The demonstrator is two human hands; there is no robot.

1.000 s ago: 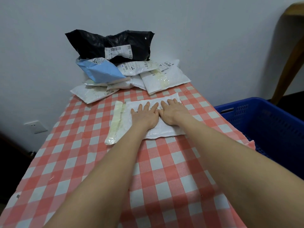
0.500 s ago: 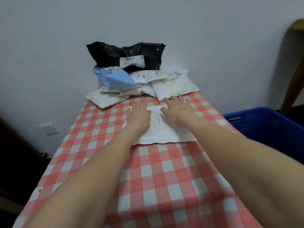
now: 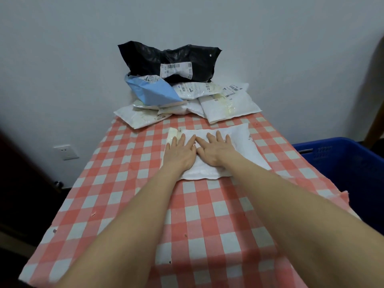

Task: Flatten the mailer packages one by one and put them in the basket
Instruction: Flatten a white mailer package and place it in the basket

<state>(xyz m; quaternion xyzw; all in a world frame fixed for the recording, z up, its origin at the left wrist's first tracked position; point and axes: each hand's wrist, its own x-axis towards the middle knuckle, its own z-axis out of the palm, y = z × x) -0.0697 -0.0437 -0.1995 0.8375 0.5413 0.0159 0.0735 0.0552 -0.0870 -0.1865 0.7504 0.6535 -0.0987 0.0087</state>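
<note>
- left hand [image 3: 180,155] and right hand [image 3: 215,151] press flat, fingers spread, on white mailer [image 3: 247,150] mid desk [image 3: 116,196]
- pile [image 3: 187,96] left at back
- basket [image 3: 340,163] contents unseen

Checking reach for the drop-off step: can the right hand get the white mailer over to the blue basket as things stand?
Probably yes. The right hand lies flat on the white mailer, and nothing stands between it and the blue basket beside the table's right edge.

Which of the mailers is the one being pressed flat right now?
The white mailer lying alone mid-table, under both the left hand and right hand. The others sit untouched in the pile by the wall.
</note>
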